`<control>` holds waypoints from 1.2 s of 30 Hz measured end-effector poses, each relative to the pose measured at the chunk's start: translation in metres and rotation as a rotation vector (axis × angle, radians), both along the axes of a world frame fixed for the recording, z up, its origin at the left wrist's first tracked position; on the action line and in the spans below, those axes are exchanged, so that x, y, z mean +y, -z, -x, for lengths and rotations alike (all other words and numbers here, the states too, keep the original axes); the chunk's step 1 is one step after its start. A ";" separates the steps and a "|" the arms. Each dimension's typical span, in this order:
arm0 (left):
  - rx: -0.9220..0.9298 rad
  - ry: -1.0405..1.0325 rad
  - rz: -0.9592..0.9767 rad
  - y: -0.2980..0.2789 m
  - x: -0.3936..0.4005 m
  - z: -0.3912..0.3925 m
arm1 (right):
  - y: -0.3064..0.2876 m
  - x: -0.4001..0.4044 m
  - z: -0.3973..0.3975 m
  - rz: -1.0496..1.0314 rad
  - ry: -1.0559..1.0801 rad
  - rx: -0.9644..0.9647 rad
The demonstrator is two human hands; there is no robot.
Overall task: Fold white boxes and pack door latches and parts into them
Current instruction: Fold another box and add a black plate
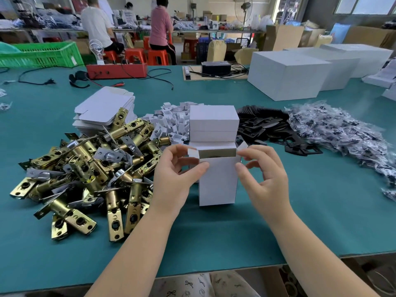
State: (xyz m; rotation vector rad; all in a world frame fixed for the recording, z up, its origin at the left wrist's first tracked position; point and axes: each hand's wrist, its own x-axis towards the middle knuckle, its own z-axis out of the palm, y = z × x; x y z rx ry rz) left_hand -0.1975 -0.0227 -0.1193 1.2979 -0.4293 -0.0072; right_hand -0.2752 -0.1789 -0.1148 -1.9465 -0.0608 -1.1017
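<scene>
A small white box (218, 183) stands upright on the green table (321, 221) in front of me, its top open and something dark inside. My left hand (177, 170) grips its left side, thumb on the front face and fingers at the left top flap. My right hand (261, 168) holds the right side the same way, fingertips pinching the right flap. Two closed white boxes (214, 123) are stacked just behind it. A heap of brass door latches (90, 174) lies to the left.
Flat white box blanks (105, 110) and small white card pieces (171, 118) lie behind the latches. Black plates (272, 127) and bagged parts (342, 133) spread to the right. Large white cartons (287, 78) stand at the back right. People sit at a far bench.
</scene>
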 end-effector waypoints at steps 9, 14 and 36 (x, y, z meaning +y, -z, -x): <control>-0.309 0.003 -0.239 -0.008 -0.004 0.017 | -0.011 0.009 0.001 0.020 0.000 0.026; -0.216 0.008 -0.196 -0.009 -0.006 0.014 | -0.018 0.016 -0.008 -0.456 -0.126 0.138; -0.417 -0.065 -0.170 -0.004 -0.001 0.016 | 0.001 0.010 0.006 -0.360 -0.357 0.150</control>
